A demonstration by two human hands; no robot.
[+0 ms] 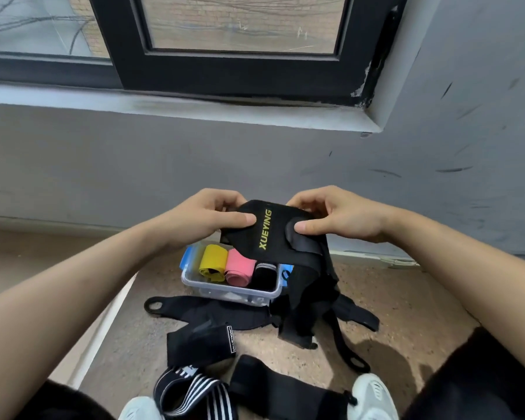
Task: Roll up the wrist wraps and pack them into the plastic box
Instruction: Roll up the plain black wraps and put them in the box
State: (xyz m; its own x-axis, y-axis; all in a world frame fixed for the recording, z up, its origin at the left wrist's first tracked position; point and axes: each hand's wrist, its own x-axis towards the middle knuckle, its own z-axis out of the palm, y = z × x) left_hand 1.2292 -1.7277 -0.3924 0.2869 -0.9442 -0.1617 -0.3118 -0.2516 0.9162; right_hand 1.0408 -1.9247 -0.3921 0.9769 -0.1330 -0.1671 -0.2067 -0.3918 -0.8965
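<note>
I hold a black wrist wrap (265,234) with yellow lettering in the air above the box. My left hand (206,215) pinches its left edge, thumb on top. My right hand (335,215) pinches its right side, thumb pressing a folded flap. The wrap's long tail hangs down to the floor. Below it stands the clear plastic box (194,281) with blue latches. Inside lie a yellow roll (214,262), a pink roll (240,269) and a black roll (264,275).
Several loose black wraps (212,313) lie on the brown floor in front of the box, one with white stripes (200,392). My two light shoes (372,395) show at the bottom edge. A grey wall and a dark-framed window (225,71) stand behind.
</note>
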